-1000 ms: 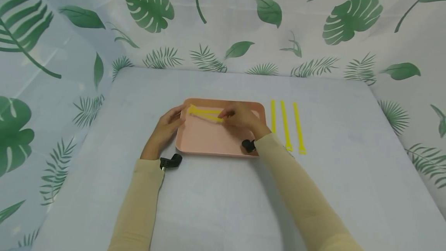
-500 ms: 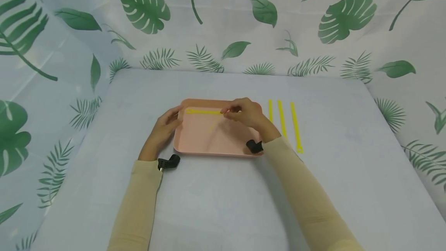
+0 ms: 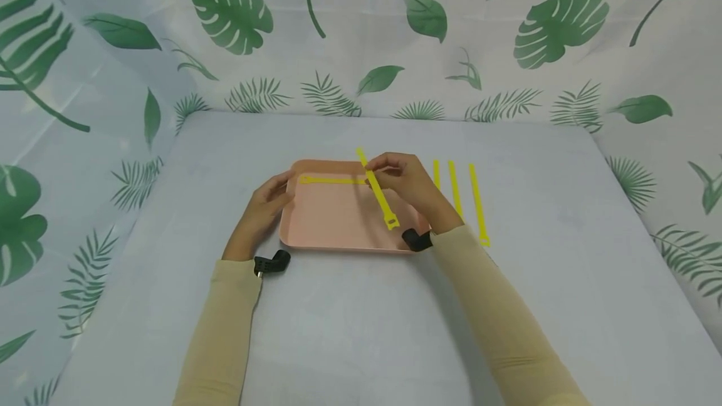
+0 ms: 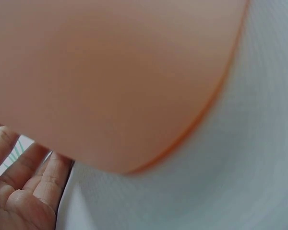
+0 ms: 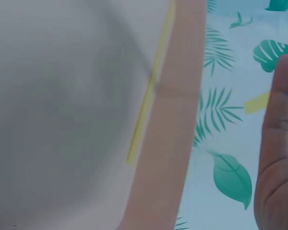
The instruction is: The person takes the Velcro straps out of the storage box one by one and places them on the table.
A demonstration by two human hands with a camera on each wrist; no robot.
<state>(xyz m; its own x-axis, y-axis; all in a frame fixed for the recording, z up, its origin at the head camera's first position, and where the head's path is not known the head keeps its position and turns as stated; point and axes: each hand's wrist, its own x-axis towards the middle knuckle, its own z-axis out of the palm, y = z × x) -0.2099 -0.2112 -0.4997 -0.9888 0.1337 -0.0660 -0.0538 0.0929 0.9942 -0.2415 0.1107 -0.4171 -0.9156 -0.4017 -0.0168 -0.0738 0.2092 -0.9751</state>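
Observation:
In the head view, a yellow cable strap [image 3: 379,193] with a slotted end is pinched by my right hand [image 3: 414,183]. It tilts over the pink tray [image 3: 338,221], slotted end down toward me. Another yellow cable strap [image 3: 333,180] lies along the tray's far side. My left hand [image 3: 261,215] holds the tray's left edge. From the left wrist, the tray's rounded corner [image 4: 149,120] hides part of the left fingers [image 4: 50,179]. In the right wrist view, the lying strap [image 5: 146,108] sits against the tray wall, and a bit of the held strap [image 5: 256,103] shows beside a finger.
To the right of the tray, several yellow straps [image 3: 478,199] lie side by side on the pale tabletop [image 3: 350,318], partly behind the right arm. A leaf-patterned cloth [image 3: 350,36] stands behind the table and at its sides.
My right hand has lifted one strap from the tray, turning it from lying beside the other to slanting above it. The hand has moved slightly right. My left hand stays at the tray's edge.

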